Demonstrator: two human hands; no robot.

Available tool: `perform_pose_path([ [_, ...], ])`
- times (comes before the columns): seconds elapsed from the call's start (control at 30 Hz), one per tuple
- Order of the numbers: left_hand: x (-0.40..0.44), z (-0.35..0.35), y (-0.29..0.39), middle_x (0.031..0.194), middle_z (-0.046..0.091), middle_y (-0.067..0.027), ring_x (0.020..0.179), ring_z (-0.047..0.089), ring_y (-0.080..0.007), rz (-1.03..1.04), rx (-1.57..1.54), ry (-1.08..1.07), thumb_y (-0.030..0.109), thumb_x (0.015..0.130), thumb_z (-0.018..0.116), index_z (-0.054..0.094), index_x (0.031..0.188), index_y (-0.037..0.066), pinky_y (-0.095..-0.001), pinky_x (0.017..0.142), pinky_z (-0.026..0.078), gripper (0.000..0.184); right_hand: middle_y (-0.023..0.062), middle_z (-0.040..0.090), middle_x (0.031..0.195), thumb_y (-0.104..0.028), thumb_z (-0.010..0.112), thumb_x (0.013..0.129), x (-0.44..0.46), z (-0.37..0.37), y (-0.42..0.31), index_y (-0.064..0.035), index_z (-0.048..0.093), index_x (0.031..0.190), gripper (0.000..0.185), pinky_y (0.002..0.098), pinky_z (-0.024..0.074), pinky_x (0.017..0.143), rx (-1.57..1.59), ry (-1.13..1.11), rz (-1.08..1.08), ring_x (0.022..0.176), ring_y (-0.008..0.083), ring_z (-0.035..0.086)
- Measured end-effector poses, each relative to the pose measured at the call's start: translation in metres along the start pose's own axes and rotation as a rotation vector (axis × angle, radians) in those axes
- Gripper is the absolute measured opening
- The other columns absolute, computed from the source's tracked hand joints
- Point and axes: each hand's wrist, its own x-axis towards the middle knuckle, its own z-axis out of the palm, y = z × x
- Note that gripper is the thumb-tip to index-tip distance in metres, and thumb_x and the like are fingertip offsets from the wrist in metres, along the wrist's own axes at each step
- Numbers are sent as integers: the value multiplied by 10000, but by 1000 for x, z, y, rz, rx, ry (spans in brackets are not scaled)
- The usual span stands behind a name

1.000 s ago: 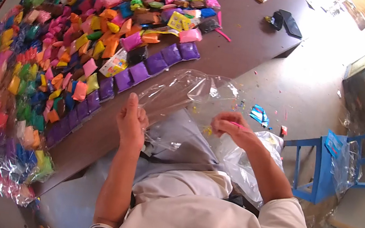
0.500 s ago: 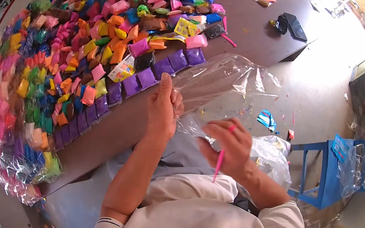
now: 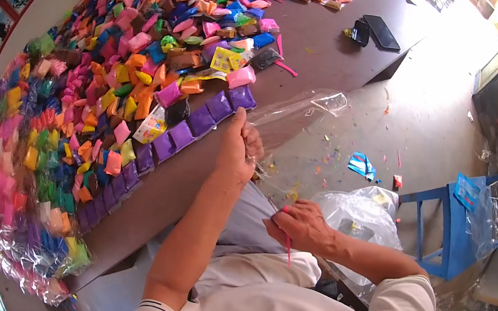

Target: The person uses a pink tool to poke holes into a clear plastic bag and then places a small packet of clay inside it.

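My left hand (image 3: 242,147) is closed around the gathered part of a clear plastic bag (image 3: 301,106), beside the table's near edge. The bag's loose film spreads out beyond my fist. Lower and to the right, my right hand (image 3: 304,226) is closed, with a thin pink stick (image 3: 288,250) poking down from it and a bit of pink at the fingers. A faint thin strand seems to run between the hands; I cannot make out what it is. Close to my left thumb, a row of purple packets (image 3: 202,120) lines the table edge.
A large heap of colourful packets (image 3: 139,43) covers the table (image 3: 329,43). A black phone (image 3: 382,32) lies at the far end. Pink plastic tools (image 3: 286,68) rest near the heap. On the right are a blue chair (image 3: 450,224) and a white plastic bag (image 3: 361,218); scraps litter the floor.
My right hand has moved down, away from my left hand. The clear bag has sunk and narrowed, and the whole view has shifted slightly.
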Motion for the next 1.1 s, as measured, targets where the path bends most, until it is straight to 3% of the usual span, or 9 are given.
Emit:
perform_pose_path([
  [0.03,-1,4,2,519,307,53,402,262,-86,-3,-32,3,406,909,576,347,606,176,-248,379,219,444,162,598,1168,-99,732,705,0,-4,1,-13,583,1014,354,385,498,748,8,5,-2,837,289,643],
  [0.1,0,8,1,522,303,52,409,272,-90,-7,-32,12,392,911,576,341,602,174,-248,383,222,445,162,605,1143,-91,735,697,7,-15,-7,-11,584,1023,368,386,497,769,99,429,-153,876,298,640],
  [0.2,5,9,-3,529,304,47,416,274,-93,-19,-1,-5,411,911,569,339,608,170,-250,392,230,450,154,605,1059,-60,701,712,40,-33,-23,-1,573,1037,354,379,477,829,10,589,-147,968,299,601],
  [0.4,7,7,-2,541,303,39,421,283,-99,-40,38,3,455,915,547,336,628,166,-258,398,247,459,143,613,1048,-26,723,698,59,-8,-17,8,549,1142,479,387,472,848,218,698,62,1006,322,580],
  [0.5,8,8,-3,541,302,40,416,277,-99,-45,39,2,465,913,546,336,632,165,-260,392,240,462,121,624,1027,-48,748,680,62,-7,-11,-12,569,1134,490,394,476,824,268,686,47,964,325,587],
  [0.77,9,7,-7,544,310,34,420,283,-97,-65,13,-5,478,911,540,340,633,167,-254,391,234,463,97,625,848,-12,732,721,70,-1,-9,-35,625,1003,302,355,474,678,242,743,-15,748,264,590],
  [1.1,7,-8,-11,544,333,27,423,292,-95,-37,3,1,457,919,532,348,631,169,-250,389,235,447,125,582,747,-28,620,839,54,4,-11,-16,592,920,86,317,443,615,901,704,453,666,243,564],
])
